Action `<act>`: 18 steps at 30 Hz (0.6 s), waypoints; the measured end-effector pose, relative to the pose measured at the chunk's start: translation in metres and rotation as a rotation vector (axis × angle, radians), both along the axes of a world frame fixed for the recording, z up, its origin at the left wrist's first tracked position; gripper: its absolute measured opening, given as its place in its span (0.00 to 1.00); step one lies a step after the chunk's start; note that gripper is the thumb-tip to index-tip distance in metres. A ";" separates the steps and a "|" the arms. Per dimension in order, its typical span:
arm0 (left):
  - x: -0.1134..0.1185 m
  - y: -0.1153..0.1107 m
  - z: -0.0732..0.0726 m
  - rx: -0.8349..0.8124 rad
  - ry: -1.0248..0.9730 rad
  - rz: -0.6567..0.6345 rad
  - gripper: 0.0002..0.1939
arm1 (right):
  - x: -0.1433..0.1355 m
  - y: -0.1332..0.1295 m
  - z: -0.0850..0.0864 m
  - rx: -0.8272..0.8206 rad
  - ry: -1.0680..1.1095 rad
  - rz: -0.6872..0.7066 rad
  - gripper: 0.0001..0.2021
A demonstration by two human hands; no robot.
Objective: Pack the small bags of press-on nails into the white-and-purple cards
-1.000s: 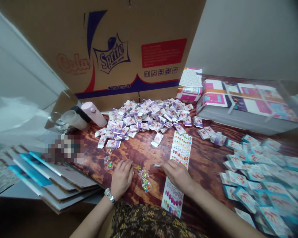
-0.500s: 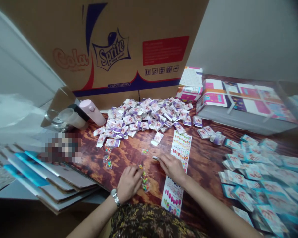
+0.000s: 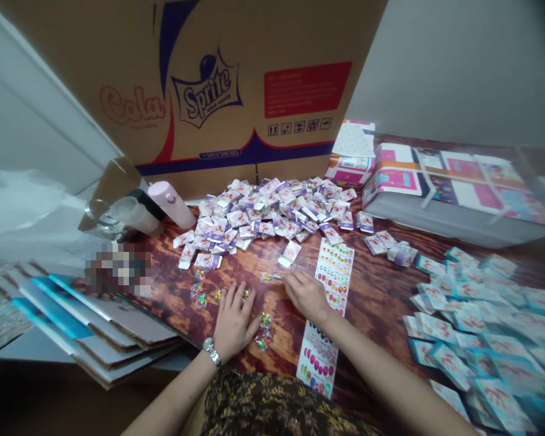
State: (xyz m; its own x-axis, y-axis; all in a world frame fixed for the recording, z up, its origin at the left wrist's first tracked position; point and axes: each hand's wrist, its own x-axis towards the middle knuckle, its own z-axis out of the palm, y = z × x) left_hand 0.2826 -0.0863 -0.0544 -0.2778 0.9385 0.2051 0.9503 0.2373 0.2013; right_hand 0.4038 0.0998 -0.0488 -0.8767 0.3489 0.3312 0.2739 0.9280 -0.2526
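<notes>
My left hand (image 3: 234,321), a metal watch on its wrist, lies with fingers spread on the table. Small clear packets of colourful bits show beside and between its fingers, one packet (image 3: 218,295) at the left. More packets (image 3: 264,332) lie just right of its thumb. My right hand (image 3: 305,295) is closed in a pinch on something thin and pale that I cannot make out. Its fingertips are beside another small packet (image 3: 266,278). Under the right wrist lies a long sheet of colourful nail-shaped stickers (image 3: 335,266). A small white-and-purple box (image 3: 289,253) lies just beyond the right hand.
A heap of small purple-and-white boxes (image 3: 263,209) covers the back of the table, before a large carton (image 3: 209,139). Blue-and-white boxes (image 3: 467,315) spread at the right. A wrapped bundle (image 3: 458,194), a pink bottle (image 3: 171,204) and stacked cardboard (image 3: 95,327) stand around.
My left hand has moved left and forward off the near packets, its fingers spreading out. My right hand has shifted forward and left, up to the lone packet.
</notes>
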 end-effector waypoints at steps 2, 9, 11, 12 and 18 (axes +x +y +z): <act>0.004 0.000 0.001 0.001 -0.014 -0.108 0.24 | -0.012 0.003 -0.003 0.096 -0.012 0.045 0.11; 0.030 -0.016 0.002 -0.017 -0.171 -0.312 0.14 | -0.029 -0.003 -0.027 0.241 -0.132 0.279 0.13; 0.029 -0.012 0.004 0.049 -0.210 -0.282 0.13 | -0.030 -0.005 -0.032 0.234 -0.176 0.278 0.13; 0.025 -0.006 0.006 0.096 -0.231 -0.262 0.13 | -0.032 -0.006 -0.033 0.232 -0.195 0.284 0.12; -0.024 0.072 0.031 0.350 -0.350 -0.142 0.10 | -0.053 0.002 -0.028 0.246 -0.235 0.348 0.08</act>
